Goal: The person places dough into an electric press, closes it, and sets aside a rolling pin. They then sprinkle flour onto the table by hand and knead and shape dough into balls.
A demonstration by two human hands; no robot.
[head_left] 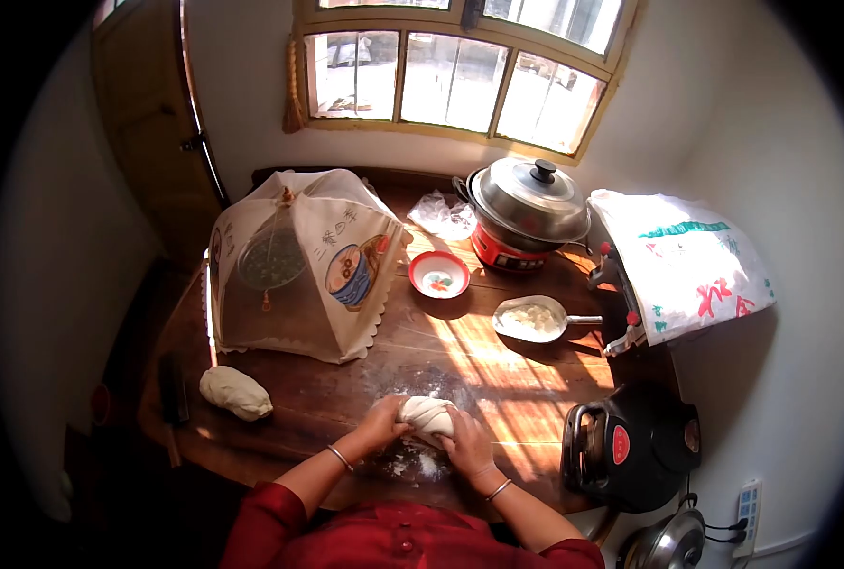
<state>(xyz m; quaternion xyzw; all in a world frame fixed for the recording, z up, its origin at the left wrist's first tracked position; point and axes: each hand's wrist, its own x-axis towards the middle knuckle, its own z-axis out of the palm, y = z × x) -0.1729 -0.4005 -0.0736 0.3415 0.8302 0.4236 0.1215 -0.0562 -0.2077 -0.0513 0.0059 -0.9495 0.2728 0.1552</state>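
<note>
A pale lump of dough (pixel 427 417) with folds across its top rests on the floured table near its front edge. My left hand (pixel 384 424) is wrapped round its left side, and my right hand (pixel 469 443) presses on its right side. Both hands are closed on the dough; some fingertips are hidden behind it. White flour (pixel 426 465) is scattered on the wood around and below the dough. Farther left lies a second, longer piece of dough (pixel 236 393), apart from both hands.
A mesh food cover (pixel 298 275) stands at the back left. A red-rimmed bowl (pixel 439 275), a metal scoop (pixel 530 319) holding pale flour and a lidded pot (pixel 528 201) on a red cooker stand behind my hands. At right are a black appliance (pixel 635 446) and a cloth-covered machine (pixel 683 266).
</note>
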